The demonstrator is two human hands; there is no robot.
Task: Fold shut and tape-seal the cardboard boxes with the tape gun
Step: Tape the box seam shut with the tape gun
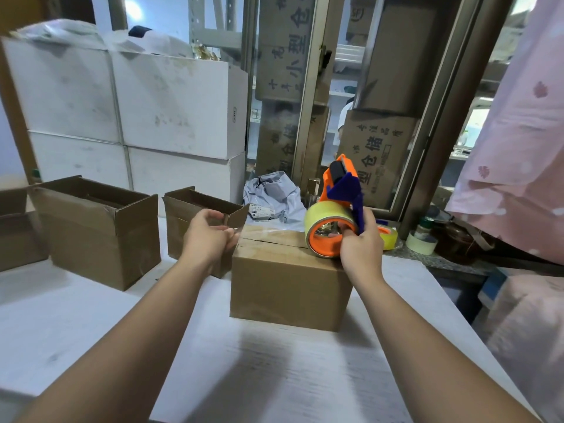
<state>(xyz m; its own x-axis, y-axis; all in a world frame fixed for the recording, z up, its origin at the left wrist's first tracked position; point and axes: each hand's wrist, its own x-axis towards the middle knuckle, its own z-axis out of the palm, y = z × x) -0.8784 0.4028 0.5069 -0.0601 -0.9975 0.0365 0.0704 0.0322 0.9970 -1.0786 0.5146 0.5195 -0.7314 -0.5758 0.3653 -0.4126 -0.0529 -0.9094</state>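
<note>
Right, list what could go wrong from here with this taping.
1. The left hand seems to pinch the clear tape end at the edge of the closed box; the tape may curl and stick to the fingers.
2. The top seam gapes slightly, so tape could seal it crooked unless the flaps are pressed down.
3. The open box flap right behind that hand might catch tape drawn from the tape gun in the right hand.

Left hand (207,236), right hand (361,242) bare; forearms (146,325) bare too.

Head view — forward and down, close over table (91,346)
</note>
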